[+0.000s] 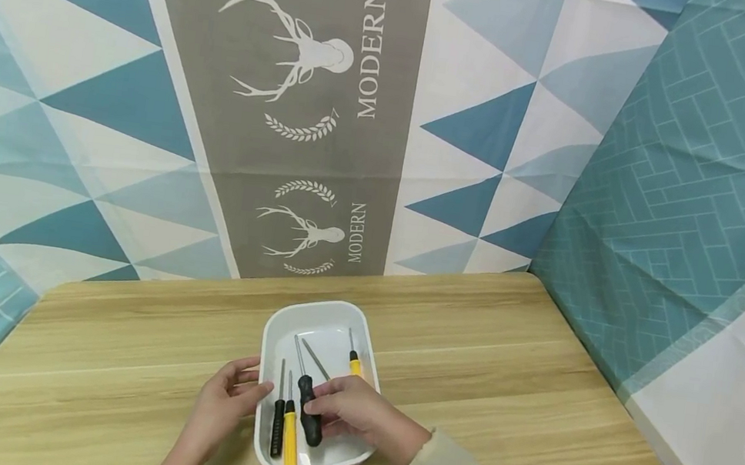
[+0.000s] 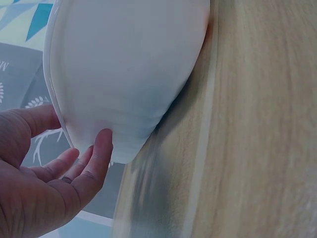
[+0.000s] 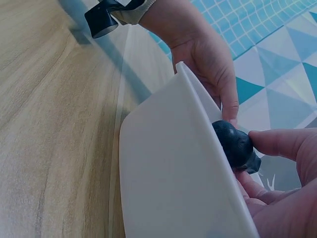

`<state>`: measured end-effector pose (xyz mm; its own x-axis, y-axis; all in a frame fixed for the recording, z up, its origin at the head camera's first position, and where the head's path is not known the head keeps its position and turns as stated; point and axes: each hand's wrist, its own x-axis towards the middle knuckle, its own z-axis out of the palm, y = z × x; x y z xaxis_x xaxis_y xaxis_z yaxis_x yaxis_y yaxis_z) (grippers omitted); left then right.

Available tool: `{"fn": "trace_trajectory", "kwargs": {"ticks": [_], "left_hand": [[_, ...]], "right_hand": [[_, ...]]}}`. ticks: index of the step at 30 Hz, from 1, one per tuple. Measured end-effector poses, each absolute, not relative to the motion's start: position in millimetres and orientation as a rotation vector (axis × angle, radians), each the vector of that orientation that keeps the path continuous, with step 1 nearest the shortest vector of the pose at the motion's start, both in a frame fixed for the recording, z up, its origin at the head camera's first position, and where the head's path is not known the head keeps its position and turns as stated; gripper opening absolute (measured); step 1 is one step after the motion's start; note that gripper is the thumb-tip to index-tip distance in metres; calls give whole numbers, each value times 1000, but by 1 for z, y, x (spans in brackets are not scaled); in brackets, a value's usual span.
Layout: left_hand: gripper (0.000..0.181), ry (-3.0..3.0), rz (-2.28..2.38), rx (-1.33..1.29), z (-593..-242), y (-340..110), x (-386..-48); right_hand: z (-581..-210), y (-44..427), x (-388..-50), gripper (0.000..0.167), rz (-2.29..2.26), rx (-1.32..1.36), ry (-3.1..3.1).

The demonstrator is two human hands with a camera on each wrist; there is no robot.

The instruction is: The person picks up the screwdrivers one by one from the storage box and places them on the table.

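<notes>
A white tray [image 1: 322, 305] stands on the table with several screwdrivers inside. My left hand [image 1: 225, 399] holds its left side, thumb over the rim and fingers against the outer wall [image 2: 129, 74]. My right hand [image 1: 357, 411] reaches over the tray and pinches the thick black handle of a screwdriver [image 1: 309, 417] between thumb and fingers; its shaft points away from me. Left of it lie a yellow-handled screwdriver [image 1: 289, 439] and a slim black-handled screwdriver [image 1: 277, 432]. Another yellow-handled screwdriver [image 1: 355, 364] is partly hidden behind the right hand, which also covers the end of a bare shaft [image 1: 316, 358].
The wooden table [image 1: 469, 353] extends around the tray. A patterned cloth [image 1: 307, 139] hangs along its back, and a teal cloth [image 1: 682, 208] borders the right side. A black device [image 3: 101, 20] is strapped to the left wrist.
</notes>
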<state>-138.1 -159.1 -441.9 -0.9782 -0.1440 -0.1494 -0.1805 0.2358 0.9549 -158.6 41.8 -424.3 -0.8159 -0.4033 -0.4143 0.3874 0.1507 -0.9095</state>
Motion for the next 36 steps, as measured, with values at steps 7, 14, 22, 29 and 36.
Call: {"fn": "trace_trajectory", "kwargs": {"ticks": [7, 14, 22, 29, 36], "left_hand": [[54, 2448, 1897, -319, -441, -159, -138], [56, 2466, 1867, -317, -442, -160, -137], [56, 2468, 1863, -323, -442, -160, -137], [56, 2467, 1867, -326, -442, -160, -137], [56, 2470, 1853, -324, -443, -160, -138]], "right_hand": [[-422, 45, -161, 29, -1737, -19, 1868], [-419, 48, -161, 30, -1753, -23, 1859], [-417, 52, -162, 31, -1727, -34, 1870], [-418, 54, -164, 32, -1711, -51, 1878], [-416, 57, -165, 32, -1726, -70, 1870]]}}
